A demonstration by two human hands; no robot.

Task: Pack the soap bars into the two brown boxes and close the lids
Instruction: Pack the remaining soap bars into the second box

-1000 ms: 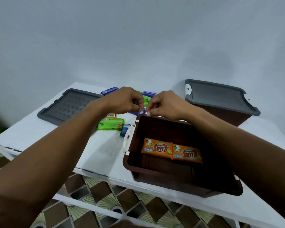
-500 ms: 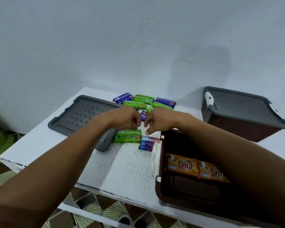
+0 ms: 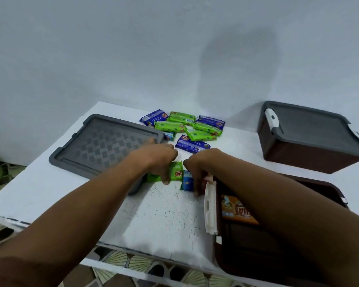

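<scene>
1. Lid first: the loose grey lid (image 3: 104, 146) lies flat on the white table (image 3: 164, 220) at nine o'clock from our hands. Its near corner is just beside the bar we hold.
2. Our left hand (image 3: 160, 160) is clamped round a green soap bar (image 3: 175, 172), fingers curled over it.
3. Our right hand (image 3: 199, 166), just beside the left, pinches a blue soap bar (image 3: 187, 182) that rests on the table.
4. At twelve o'clock a loose pile of bars (image 3: 187, 125) waits unpacked.
5. At four o'clock the open brown box (image 3: 311, 181) holds orange bars (image 3: 236, 210). Its white latch (image 3: 210, 210) stands up close to our right hand. Carrying the blue bar across, we could knock it on that latch and drop it. The glossy wrappers may also slip from a light pinch.
6. At two o'clock the closed brown box (image 3: 298, 154) wears its lid, so we judge it needs opening.
</scene>
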